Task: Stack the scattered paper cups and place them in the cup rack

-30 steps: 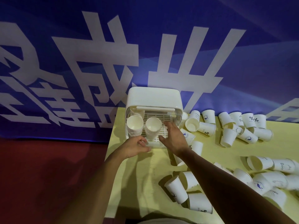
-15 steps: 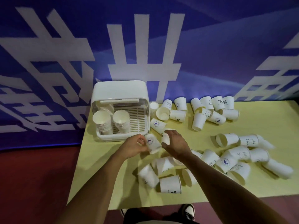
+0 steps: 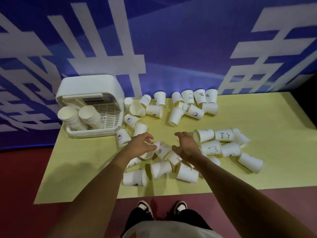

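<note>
Cup [image 3: 148, 155], tapered white paper, gripped by left hand [image 3: 139, 147].

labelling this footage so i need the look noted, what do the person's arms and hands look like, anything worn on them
The left forearm and right forearm are bare right to the frame's edge; no sleeve shows. The left grip and right grip are ungloved hands, with no ring, watch or wristband visible on what the head view shows of them.
</note>
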`<state>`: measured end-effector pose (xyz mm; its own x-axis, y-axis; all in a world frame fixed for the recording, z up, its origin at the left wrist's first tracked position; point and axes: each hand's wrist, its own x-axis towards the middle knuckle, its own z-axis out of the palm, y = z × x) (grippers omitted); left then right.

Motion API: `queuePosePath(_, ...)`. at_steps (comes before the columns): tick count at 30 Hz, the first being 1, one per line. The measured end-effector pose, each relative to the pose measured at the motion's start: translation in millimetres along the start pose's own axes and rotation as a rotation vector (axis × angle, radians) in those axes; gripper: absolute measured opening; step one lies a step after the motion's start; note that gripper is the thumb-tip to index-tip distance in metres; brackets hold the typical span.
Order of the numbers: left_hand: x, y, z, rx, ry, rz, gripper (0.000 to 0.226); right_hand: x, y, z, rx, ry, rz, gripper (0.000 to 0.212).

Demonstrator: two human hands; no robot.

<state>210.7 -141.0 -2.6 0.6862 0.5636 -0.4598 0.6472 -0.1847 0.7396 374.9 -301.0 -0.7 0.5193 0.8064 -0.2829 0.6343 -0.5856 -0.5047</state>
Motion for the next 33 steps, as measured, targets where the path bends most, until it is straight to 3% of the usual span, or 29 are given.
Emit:
queuePosePath(7, 42.7, 48.9, 48.2, 0.071, -0.144, 0.072, 0.041, -7.5, 56.3, -36.8, 0.004, 0.125, 0.118, 0.057)
queuePosePath(17, 99.7, 132.4, 140.2, 0.112, -0.206, 0.109, 0.038, 8.6, 161.5, -99.1, 0.069, 0.168, 0.283, 0.055)
queuePosePath(28, 162.5, 199.0, 235.5, 0.256, -0.127, 0.103, 0.054, 49.8, 268.7, -134.4, -0.032, -0.007, 0.391, 0.051)
queuePosePath(33, 181.0, 197.9, 256.0, 0.573, -0.142, 0.113, 0.073, 65.1, 287.7, -126.3, 0.015, -0.118, 0.402, 0.057)
